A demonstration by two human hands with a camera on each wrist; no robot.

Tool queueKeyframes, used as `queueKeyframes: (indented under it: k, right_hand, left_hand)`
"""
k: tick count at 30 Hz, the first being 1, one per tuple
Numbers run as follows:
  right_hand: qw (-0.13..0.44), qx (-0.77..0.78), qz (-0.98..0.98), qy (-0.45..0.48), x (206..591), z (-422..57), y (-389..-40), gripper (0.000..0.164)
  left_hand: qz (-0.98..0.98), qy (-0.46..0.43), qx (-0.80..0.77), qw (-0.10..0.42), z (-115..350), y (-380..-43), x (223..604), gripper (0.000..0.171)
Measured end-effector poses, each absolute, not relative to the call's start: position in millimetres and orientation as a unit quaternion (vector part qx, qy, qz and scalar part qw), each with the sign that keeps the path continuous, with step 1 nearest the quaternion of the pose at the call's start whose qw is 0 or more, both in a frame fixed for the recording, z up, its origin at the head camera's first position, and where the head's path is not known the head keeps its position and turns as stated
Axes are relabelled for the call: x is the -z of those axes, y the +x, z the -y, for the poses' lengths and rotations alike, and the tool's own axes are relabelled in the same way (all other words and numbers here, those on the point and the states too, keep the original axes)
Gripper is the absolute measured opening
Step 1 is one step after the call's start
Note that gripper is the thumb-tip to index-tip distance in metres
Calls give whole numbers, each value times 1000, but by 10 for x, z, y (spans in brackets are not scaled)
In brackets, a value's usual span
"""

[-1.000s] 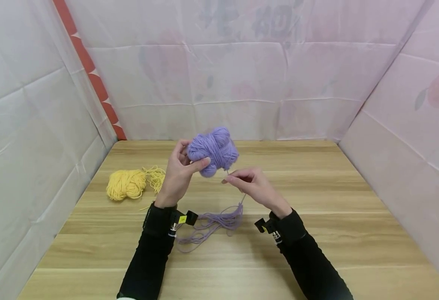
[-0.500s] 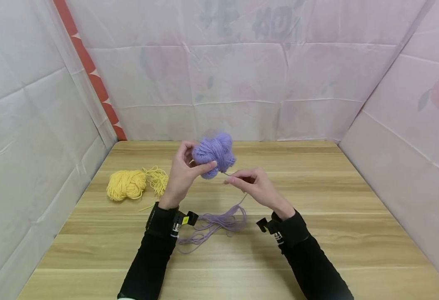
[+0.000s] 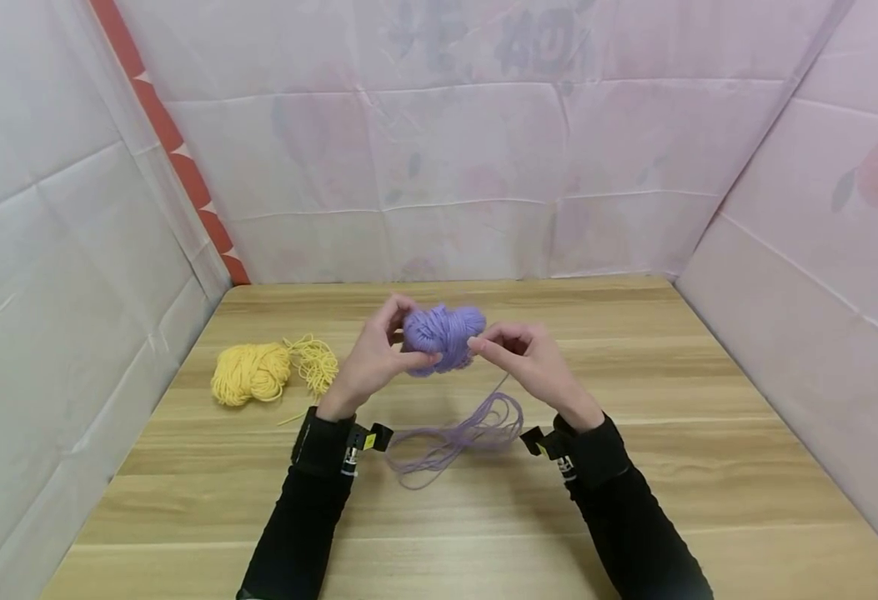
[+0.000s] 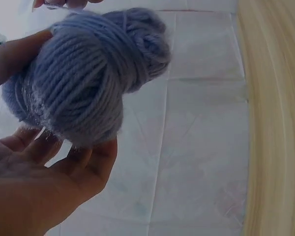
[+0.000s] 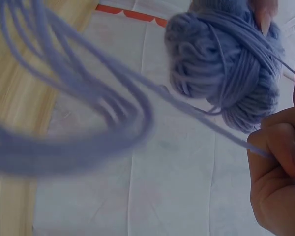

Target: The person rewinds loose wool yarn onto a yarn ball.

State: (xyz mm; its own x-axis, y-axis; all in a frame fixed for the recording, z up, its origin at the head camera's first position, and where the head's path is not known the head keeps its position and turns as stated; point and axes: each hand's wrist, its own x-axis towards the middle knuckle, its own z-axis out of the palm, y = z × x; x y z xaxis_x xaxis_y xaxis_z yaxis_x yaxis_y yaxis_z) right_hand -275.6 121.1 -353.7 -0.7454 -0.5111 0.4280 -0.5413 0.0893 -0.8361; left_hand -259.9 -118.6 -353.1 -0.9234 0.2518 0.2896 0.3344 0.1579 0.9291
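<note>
A purple ball of yarn (image 3: 444,335) is held above the table by my left hand (image 3: 374,358), thumb on the near side and fingers behind it. In the left wrist view the fingers curl under the yarn ball (image 4: 83,83). My right hand (image 3: 532,362) is close to the ball's right side and pinches a strand of its yarn. The right wrist view shows that yarn strand (image 5: 226,135) running into the curled fingers of the right hand (image 5: 280,152). Below the hands hang loose purple loops of yarn (image 3: 476,429).
A yellow ball of yarn (image 3: 251,373) lies on the wooden table (image 3: 183,517) at the left, with a loose yellow tangle (image 3: 314,364) beside it. Pale printed sheets (image 3: 469,158) wall the table at the back and both sides.
The purple yarn ball has come down, slightly right, and turned in my left hand. My right hand has moved a little right and up against the ball's side; the loose loops shifted right.
</note>
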Motion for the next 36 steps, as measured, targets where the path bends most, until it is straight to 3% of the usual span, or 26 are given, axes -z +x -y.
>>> queueKeyframes:
  k: [11,21,30,36]
  right_hand:
    - [37,-595,729,336,3506,-1240,-2778,8]
    - [25,-616,722,315,3563,-1193,-2826,8]
    - [-71,-633,704,314,3694,-1131,-2946,25]
    - [-95,-615,717,313,3833,-1324,-3153,24]
  left_hand:
    - [771,-271,576,-29,1218,-2588,3539,50]
    - [711,-318,621,-92,1273,-2536,3507,51]
    - [553,-282,780,-75,1389,-2430,3419,52]
    - [442,-280,852,13,1461,-2458,3374,40]
